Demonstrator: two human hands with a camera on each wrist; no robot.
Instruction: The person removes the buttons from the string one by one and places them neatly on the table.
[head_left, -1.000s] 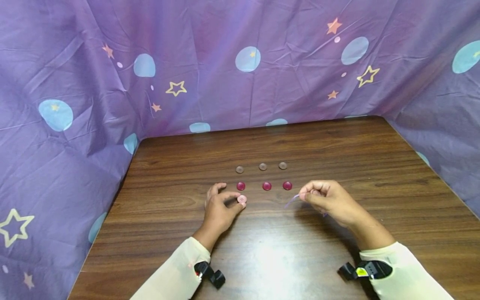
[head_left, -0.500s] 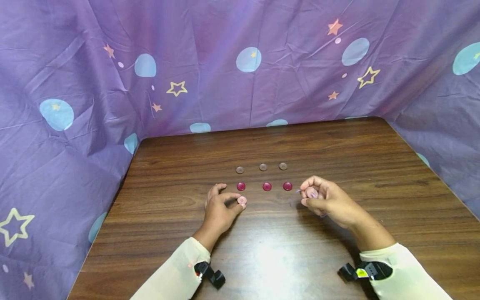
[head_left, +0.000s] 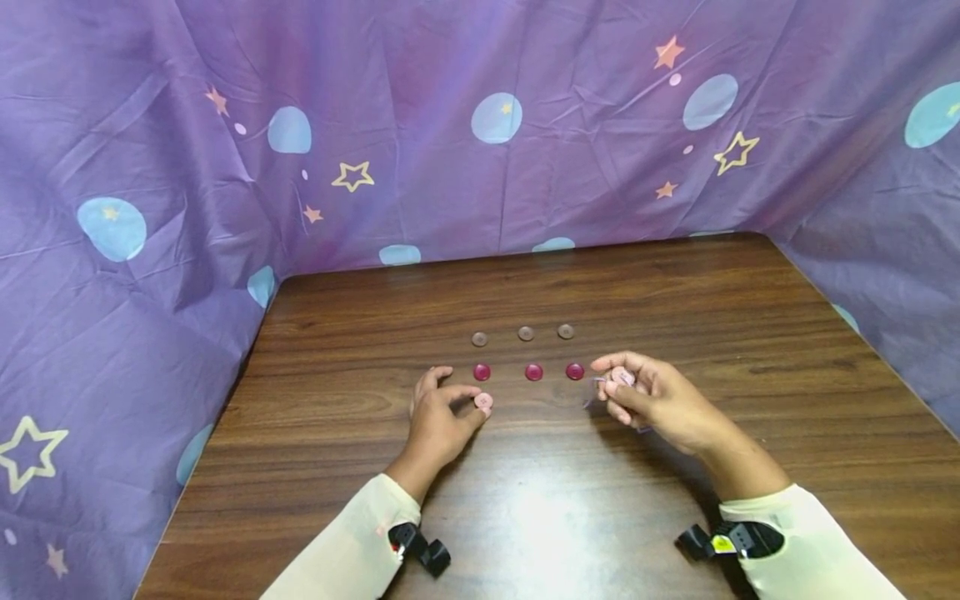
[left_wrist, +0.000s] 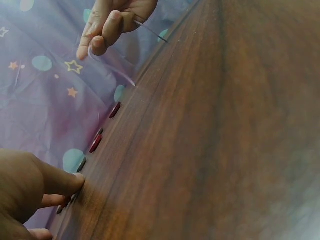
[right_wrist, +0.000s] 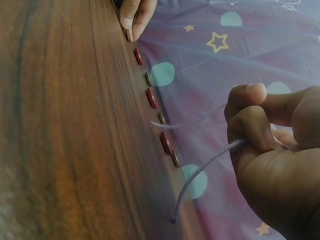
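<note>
My left hand (head_left: 442,421) pinches the rim of a pink button (head_left: 483,401) on the table, between thumb and index finger. To the right, my right hand (head_left: 663,404) is raised over the table and holds another pink button (head_left: 622,377) in its fingers, the thumb lying over it. A thin purple string (right_wrist: 202,167) is held in that same hand; its two ends hang out from the fingers. Whether the string passes through the button's holes cannot be made out. Both wrist views leave the right hand's button hidden behind fingers.
Three dark red buttons lie in a row, the middle one (head_left: 533,372) between the hands and the right one (head_left: 574,372) near the right fingertips. Behind them is a row of three brown buttons (head_left: 526,333). A purple curtain (head_left: 420,75) encloses the wooden table (head_left: 360,333).
In the right hand, the pink button has come into view among the fingers; the thumb has moved onto it and the index finger has straightened outward. The left hand stays still.
</note>
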